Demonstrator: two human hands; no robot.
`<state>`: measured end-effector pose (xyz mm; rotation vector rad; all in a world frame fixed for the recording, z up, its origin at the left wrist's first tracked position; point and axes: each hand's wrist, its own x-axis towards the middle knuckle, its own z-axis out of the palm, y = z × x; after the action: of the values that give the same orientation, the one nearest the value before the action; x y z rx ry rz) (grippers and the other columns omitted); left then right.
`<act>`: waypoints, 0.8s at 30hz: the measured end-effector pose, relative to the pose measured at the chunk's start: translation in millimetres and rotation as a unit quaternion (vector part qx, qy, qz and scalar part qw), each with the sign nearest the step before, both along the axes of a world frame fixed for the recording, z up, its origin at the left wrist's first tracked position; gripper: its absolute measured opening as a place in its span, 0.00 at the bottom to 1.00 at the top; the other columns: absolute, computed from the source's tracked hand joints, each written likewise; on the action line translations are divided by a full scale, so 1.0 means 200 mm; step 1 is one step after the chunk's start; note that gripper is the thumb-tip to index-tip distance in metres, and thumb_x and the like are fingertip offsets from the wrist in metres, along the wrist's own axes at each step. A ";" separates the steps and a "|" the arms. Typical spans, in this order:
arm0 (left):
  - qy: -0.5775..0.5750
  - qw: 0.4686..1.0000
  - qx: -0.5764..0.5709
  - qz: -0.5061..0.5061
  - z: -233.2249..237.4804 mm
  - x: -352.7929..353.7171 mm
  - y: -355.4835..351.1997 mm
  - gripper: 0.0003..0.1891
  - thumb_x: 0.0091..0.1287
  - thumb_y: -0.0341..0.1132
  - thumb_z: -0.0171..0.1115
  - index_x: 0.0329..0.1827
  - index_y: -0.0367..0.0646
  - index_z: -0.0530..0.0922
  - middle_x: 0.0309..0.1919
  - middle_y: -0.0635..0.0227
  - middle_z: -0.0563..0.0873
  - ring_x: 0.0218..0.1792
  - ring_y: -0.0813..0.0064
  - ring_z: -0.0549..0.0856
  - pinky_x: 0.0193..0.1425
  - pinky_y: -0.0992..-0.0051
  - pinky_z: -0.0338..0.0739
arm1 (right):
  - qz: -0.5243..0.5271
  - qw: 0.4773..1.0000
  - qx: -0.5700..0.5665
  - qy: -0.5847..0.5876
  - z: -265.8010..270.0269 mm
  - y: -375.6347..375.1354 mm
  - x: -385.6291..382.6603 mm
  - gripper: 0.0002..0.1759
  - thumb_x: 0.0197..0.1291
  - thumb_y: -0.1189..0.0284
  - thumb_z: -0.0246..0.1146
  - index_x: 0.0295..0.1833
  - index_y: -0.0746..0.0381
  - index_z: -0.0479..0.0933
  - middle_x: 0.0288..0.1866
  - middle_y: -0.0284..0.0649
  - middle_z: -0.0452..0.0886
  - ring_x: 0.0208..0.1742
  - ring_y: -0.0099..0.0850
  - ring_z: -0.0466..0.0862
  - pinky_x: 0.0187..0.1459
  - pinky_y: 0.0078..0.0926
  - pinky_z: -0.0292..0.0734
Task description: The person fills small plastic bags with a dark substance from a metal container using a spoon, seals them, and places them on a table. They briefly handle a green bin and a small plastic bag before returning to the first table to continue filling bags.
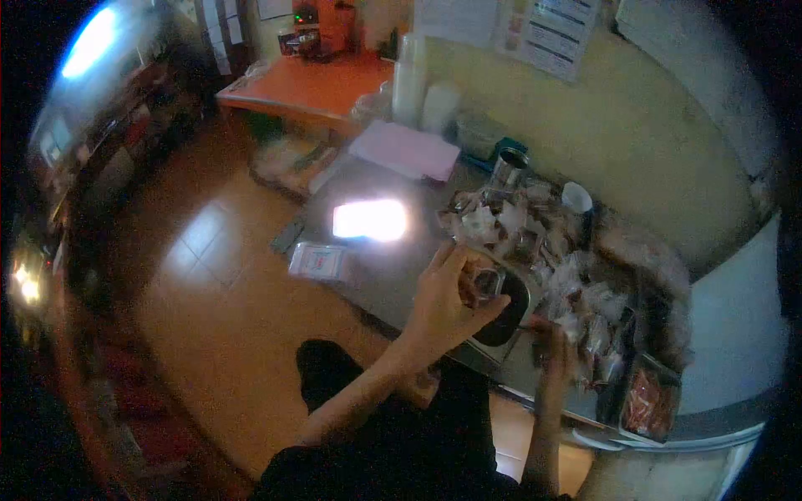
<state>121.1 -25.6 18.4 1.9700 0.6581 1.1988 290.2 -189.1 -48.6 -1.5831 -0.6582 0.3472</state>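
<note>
My left hand [447, 301] has its fingers and thumb curled around a small clear plastic cup [488, 282], tilted with its round opening facing me. Just below the cup is a rectangular metal container [494, 352] with dark contents. My right hand [553, 344] is at the container's right side, smeared and dim. Something thin seems to run from it toward the container, too blurred to name. Many small knotted plastic bags [597, 305] are heaped right beside and behind that hand.
On the metal table are a brightly lit phone-like screen [369, 220], a printed packet [319, 261], pink sheets [405, 150], stacked plastic cups [409, 83], an open metal can [510, 165] and a tray of reddish packets [649, 401]. An orange table [313, 88] adjoins behind; a wall bounds the right.
</note>
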 end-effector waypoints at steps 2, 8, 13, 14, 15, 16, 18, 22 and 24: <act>0.009 0.999 -0.040 -0.006 0.05 -0.02 -0.06 0.25 0.50 0.42 0.80 0.45 0.42 0.77 0.41 0.61 0.81 0.34 0.64 0.83 0.41 0.69 0.80 | 0.044 0.984 0.026 -0.171 0.25 0.12 -0.21 0.16 0.71 0.63 0.55 0.50 0.65 0.81 0.48 0.43 0.83 0.50 0.39 0.82 0.58 0.35 0.73; -0.029 0.983 -0.159 -0.084 0.10 -0.05 -0.21 0.20 0.54 0.32 0.78 0.44 0.39 0.74 0.38 0.63 0.80 0.35 0.75 0.83 0.39 0.75 0.79 | 0.079 0.941 0.074 -0.319 0.37 0.18 -0.30 0.08 0.61 0.68 0.65 0.43 0.59 0.82 0.39 0.45 0.84 0.42 0.43 0.83 0.48 0.35 0.78; -0.083 0.970 -0.196 -0.114 0.12 -0.17 -0.22 0.12 0.62 0.27 0.71 0.44 0.37 0.76 0.39 0.65 0.83 0.40 0.79 0.85 0.40 0.77 0.80 | 0.095 0.956 0.104 -0.257 0.39 0.16 -0.27 0.05 0.55 0.73 0.70 0.37 0.58 0.82 0.36 0.41 0.84 0.39 0.37 0.84 0.43 0.32 0.79; -0.096 0.968 -0.200 -0.120 0.12 -0.18 -0.22 0.10 0.63 0.25 0.69 0.44 0.37 0.77 0.38 0.65 0.83 0.39 0.79 0.86 0.40 0.77 0.80 | 0.108 0.960 0.116 -0.231 0.38 0.16 -0.26 0.05 0.53 0.73 0.71 0.36 0.58 0.82 0.36 0.40 0.84 0.39 0.36 0.84 0.43 0.31 0.79; -0.091 0.969 -0.197 -0.115 0.12 -0.19 -0.23 0.09 0.63 0.25 0.69 0.43 0.37 0.78 0.37 0.65 0.84 0.38 0.80 0.86 0.40 0.78 0.80 | 0.110 0.959 0.112 -0.238 0.38 0.15 -0.26 0.05 0.53 0.73 0.71 0.36 0.58 0.82 0.36 0.40 0.84 0.39 0.36 0.84 0.44 0.31 0.79; -0.087 0.971 -0.193 -0.110 0.12 -0.20 -0.23 0.08 0.63 0.25 0.69 0.42 0.36 0.79 0.36 0.66 0.84 0.36 0.80 0.86 0.39 0.78 0.80 | 0.111 0.957 0.109 -0.244 0.39 0.13 -0.26 0.05 0.53 0.74 0.71 0.36 0.58 0.82 0.36 0.41 0.84 0.39 0.36 0.85 0.44 0.31 0.79; -0.055 0.978 -0.180 -0.089 0.13 -0.21 -0.24 0.06 0.63 0.25 0.69 0.40 0.36 0.80 0.34 0.66 0.85 0.34 0.80 0.86 0.38 0.79 0.81 | 0.114 0.953 0.107 -0.260 0.39 0.12 -0.26 0.06 0.52 0.74 0.72 0.36 0.58 0.82 0.36 0.41 0.84 0.40 0.37 0.85 0.44 0.31 0.79; -0.030 0.977 -0.200 -0.072 0.15 -0.23 -0.26 0.05 0.63 0.24 0.69 0.39 0.35 0.81 0.33 0.67 0.86 0.33 0.80 0.86 0.38 0.79 0.81 | 0.137 0.941 0.115 -0.288 0.41 0.13 -0.27 0.09 0.50 0.75 0.72 0.38 0.59 0.82 0.38 0.40 0.85 0.39 0.38 0.85 0.44 0.33 0.80; -0.024 0.977 -0.199 -0.076 0.14 -0.24 -0.27 0.05 0.63 0.24 0.69 0.39 0.35 0.82 0.33 0.67 0.86 0.33 0.80 0.85 0.38 0.79 0.81 | 0.163 0.934 0.129 -0.290 0.43 0.15 -0.27 0.10 0.50 0.75 0.72 0.39 0.59 0.82 0.38 0.41 0.84 0.39 0.38 0.85 0.44 0.33 0.80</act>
<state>73.6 -79.8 47.3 1.6195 0.6524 0.9354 235.8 -158.5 37.8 -1.3150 -1.3756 0.0196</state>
